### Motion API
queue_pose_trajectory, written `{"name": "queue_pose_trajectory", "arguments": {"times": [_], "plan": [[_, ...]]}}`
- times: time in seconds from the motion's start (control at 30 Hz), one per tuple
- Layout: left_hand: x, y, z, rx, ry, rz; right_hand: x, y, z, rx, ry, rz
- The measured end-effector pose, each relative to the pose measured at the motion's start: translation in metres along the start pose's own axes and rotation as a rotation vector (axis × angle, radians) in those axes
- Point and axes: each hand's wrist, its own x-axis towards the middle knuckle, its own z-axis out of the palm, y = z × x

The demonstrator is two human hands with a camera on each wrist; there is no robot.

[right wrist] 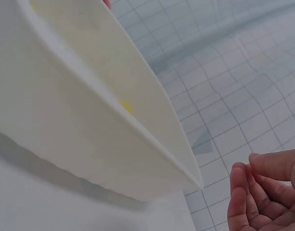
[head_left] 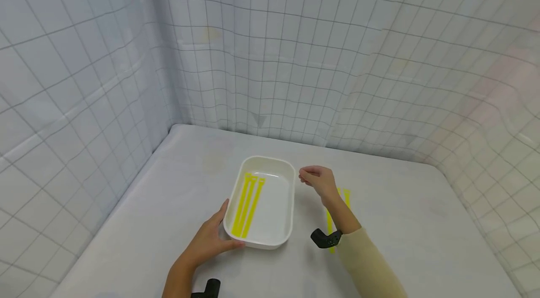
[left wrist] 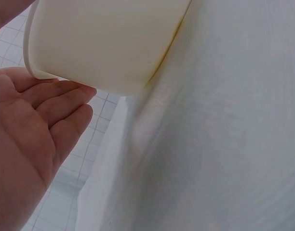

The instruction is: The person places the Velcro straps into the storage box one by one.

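A white tray rests on the table, with three long yellow strips lying side by side along its left half. My left hand holds the tray's near left corner, fingers against the left side and thumb along the near edge. In the left wrist view, fingers of the left hand touch the tray wall below its rim. Just off the tray's far right side, my right hand is raised, fingers curled and thumb tip against the forefinger. Nothing shows between the fingertips of the right hand in the right wrist view.
More yellow strips lie on the white-covered table right of the tray, partly hidden under my right forearm. White curtains with a dark grid stand behind the table and along both sides.
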Motion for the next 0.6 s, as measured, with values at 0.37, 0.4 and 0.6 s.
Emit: {"name": "queue_pose_trajectory", "arguments": {"times": [0.37, 0.4, 0.6], "plan": [[0.0, 0.0, 0.0, 0.009, -0.004, 0.002, -0.003, 0.018, -0.02, -0.079, 0.046, 0.023], [0.0, 0.0, 0.0, 0.01, -0.003, 0.003, -0.003, 0.02, -0.022, -0.087, 0.051, 0.026], [0.0, 0.0, -0.001, 0.011, -0.003, 0.009, -0.004, 0.034, -0.036, -0.076, 0.096, 0.05]]}}
